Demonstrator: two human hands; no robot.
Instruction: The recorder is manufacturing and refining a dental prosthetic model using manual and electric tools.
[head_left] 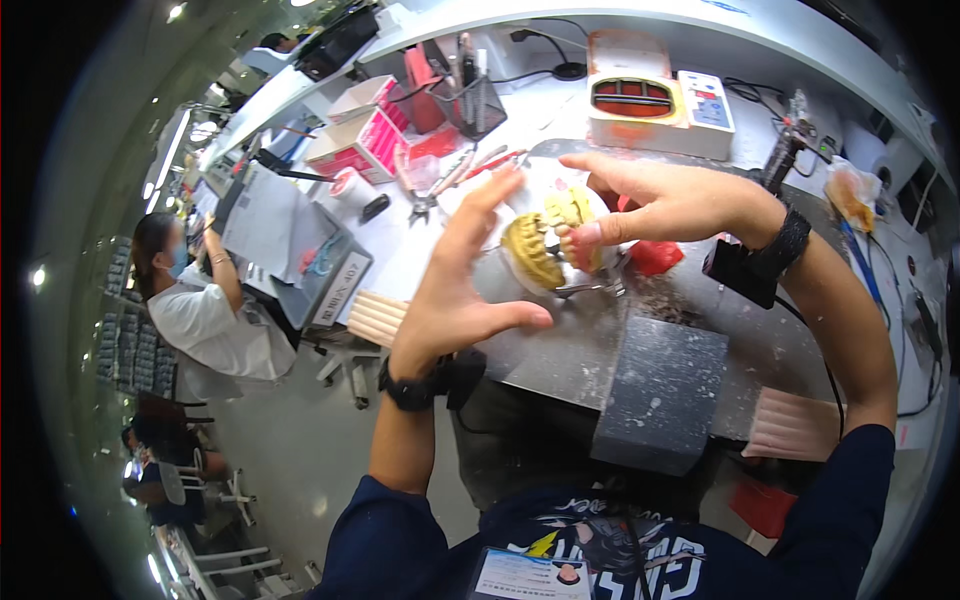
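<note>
- Got the left hand (450, 290) wide open, thumb and fingers well apart, holding nothing, just left of the dental model (533, 252).
- Got the right hand (690, 200) partly open, thumb over the model's red gum section (580, 250); can't tell if actually gripping or just touching, tbh.
- Can spot the yellow model between both hands, above the grey bench top (530, 350).
- Can't see most of the right fingers, hidden behind that hand.
- Can only partly make out the metal frame (590, 290).
</note>
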